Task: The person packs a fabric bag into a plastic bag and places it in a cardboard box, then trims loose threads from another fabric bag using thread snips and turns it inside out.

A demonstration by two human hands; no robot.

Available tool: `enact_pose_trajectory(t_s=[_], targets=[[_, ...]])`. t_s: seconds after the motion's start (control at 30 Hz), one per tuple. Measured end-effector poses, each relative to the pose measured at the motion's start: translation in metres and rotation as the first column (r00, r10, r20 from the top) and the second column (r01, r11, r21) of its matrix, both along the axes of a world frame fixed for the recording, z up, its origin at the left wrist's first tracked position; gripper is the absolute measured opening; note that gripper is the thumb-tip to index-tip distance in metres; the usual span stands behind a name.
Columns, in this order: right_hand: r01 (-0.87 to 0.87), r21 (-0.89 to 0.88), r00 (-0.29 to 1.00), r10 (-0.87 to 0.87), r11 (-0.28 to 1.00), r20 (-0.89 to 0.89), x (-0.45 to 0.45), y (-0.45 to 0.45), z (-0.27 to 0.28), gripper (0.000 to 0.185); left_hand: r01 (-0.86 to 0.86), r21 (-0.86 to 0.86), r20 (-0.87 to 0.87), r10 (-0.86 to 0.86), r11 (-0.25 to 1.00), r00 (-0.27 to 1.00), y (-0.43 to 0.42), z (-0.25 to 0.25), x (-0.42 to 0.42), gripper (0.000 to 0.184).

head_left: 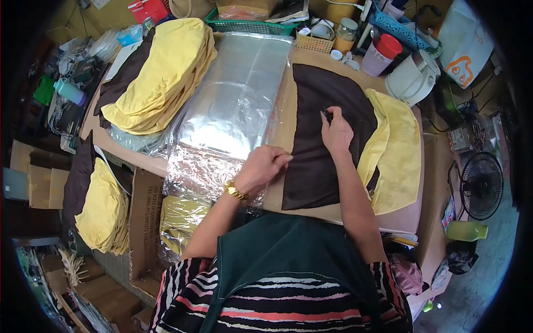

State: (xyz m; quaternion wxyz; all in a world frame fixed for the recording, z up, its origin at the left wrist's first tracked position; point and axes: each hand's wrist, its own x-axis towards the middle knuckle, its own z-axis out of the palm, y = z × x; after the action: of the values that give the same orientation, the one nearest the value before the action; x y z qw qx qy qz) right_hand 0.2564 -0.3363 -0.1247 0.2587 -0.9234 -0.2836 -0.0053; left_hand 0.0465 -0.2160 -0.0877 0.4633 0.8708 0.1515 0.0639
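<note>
Resting on the table (313, 58), right of centre, the dark cloth (316, 180) lies flat beneath both hands. The left hand (262, 168) is partly curled, with thumb and index finger drawn together at the left edge of the dark cloth; whether fabric is pinched between them cannot be told. The right hand (337, 135) is closed over the middle of the dark cloth, its fingers gripping a small dark object (327, 115), mostly covered. A yellow cloth (401, 150) lies along the right edge of the dark cloth. Clear plastic bags (236, 94) are stacked to the left of the dark cloth; left of these is a yellow pile (158, 72).

Containers stand along the far side. The green basket (241, 26) contains a cardboard box and packets. To its right, the wicker basket (313, 44) holds white items, and the jar (345, 43) contains yellowish-brown matter. Farther right, a red cup (388, 46) is seated in the mouth of a pink cup (375, 62), beside the kettle (411, 80). At near left stands an open carton (145, 225); its contents are unclear.
</note>
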Motion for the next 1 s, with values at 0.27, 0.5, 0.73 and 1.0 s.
enact_pose_trajectory(t_s=[0.27, 0.5, 0.73, 1.0], targets=[[-0.200, 0.128, 0.980, 0.201, 0.971, 0.004, -0.029, -0.015, 0.047, 0.032, -0.154, -0.389, 0.044, 0.185, 0.908, 0.982, 0.007, -0.013, -0.013, 0.028], [-0.459, 0.109, 0.888, 0.449, 0.882, 0.103, -0.096, -0.025, 0.093, 0.029, -0.147, -0.514, 0.097, 0.228, 0.845, 0.969, 0.005, -0.019, -0.013, 0.027], [-0.529, 0.041, 0.835, 0.511, 0.848, 0.207, -0.104, -0.008, 0.087, 0.031, -0.111, -0.511, 0.101, 0.188, 0.853, 0.977, 0.005, -0.011, -0.015, 0.025], [-0.249, 0.168, 0.961, 0.223, 0.954, 0.162, -0.069, 0.001, 0.030, 0.033, -0.112, -0.122, -0.071, 0.104, 0.986, 0.992, -0.005, -0.007, -0.009, 0.031]])
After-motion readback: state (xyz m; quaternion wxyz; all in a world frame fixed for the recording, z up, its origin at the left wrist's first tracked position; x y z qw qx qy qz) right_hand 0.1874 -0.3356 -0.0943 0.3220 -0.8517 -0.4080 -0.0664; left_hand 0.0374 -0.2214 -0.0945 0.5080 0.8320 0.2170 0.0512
